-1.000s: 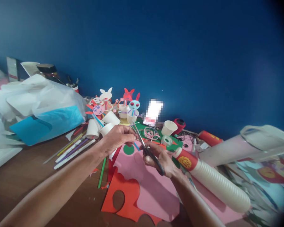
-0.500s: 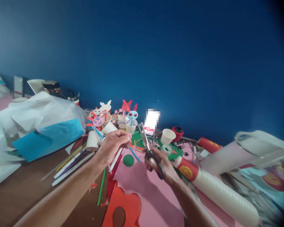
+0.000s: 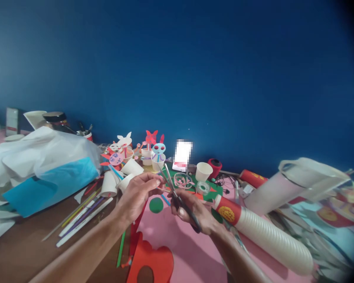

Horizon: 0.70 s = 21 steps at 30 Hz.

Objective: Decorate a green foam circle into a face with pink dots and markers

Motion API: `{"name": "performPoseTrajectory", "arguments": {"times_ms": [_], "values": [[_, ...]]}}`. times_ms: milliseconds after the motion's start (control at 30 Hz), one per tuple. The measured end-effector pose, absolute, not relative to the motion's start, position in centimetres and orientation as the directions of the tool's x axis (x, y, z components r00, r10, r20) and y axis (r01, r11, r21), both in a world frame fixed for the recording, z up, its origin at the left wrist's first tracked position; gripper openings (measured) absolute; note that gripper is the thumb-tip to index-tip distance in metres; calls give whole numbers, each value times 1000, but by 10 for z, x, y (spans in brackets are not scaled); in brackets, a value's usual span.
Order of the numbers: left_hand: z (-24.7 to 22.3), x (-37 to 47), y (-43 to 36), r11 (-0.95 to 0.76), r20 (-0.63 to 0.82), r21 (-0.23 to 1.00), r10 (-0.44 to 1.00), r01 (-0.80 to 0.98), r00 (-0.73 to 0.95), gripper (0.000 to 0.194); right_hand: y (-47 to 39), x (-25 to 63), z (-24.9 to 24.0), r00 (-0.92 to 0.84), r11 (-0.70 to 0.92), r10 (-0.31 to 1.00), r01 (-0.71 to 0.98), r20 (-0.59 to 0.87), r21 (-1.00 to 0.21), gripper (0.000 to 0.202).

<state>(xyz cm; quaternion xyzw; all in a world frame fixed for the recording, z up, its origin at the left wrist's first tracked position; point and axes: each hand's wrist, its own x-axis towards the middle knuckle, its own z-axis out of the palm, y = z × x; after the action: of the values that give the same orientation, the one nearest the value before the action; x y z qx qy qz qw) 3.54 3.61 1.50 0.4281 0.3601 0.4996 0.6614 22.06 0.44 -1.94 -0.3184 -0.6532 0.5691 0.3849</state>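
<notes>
My right hand (image 3: 187, 206) is wrapped around the dark handles of a pair of scissors (image 3: 170, 180), whose metal blades point up and away. Close to its left, my left hand (image 3: 143, 188) pinches with thumb and fingers; a small pale piece seems to show at the fingertips, too small to name. The blades are right beside those fingertips. Below the hands lies pink paper (image 3: 183, 243) with a green paper circle (image 3: 156, 204) on it. A red-orange sheet with a cut-out hole (image 3: 162, 257) overlaps the pink paper at the front.
Paper-cup figures with animal heads (image 3: 158, 148) stand at the back, near a tape roll (image 3: 203, 188) and a white cup (image 3: 204, 171). A long stack of paper cups (image 3: 271, 232) lies at right. Pens (image 3: 82, 224) and a plastic bag (image 3: 47, 153) are at left.
The view has shifted a little, so the back objects sit lower and further left. My hands have come closer together, and the scissor blades are now nearer my left fingertips.
</notes>
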Motion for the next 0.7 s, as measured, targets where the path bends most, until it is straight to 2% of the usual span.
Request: {"name": "performPoseTrajectory", "arguments": {"times_ms": [300,500,700], "values": [[16,42,34,143,-72,933,973,-330,219,5,0,215,-19,-436,195,889,90,137,-977,47],[12,43,33,138,-66,942,970,-307,233,9,-1,214,-19,-441,207,884,74,154,-976,54],[16,44,31,169,-82,931,960,-322,267,7,-1,214,-20,-440,212,884,80,156,-974,52]]}}
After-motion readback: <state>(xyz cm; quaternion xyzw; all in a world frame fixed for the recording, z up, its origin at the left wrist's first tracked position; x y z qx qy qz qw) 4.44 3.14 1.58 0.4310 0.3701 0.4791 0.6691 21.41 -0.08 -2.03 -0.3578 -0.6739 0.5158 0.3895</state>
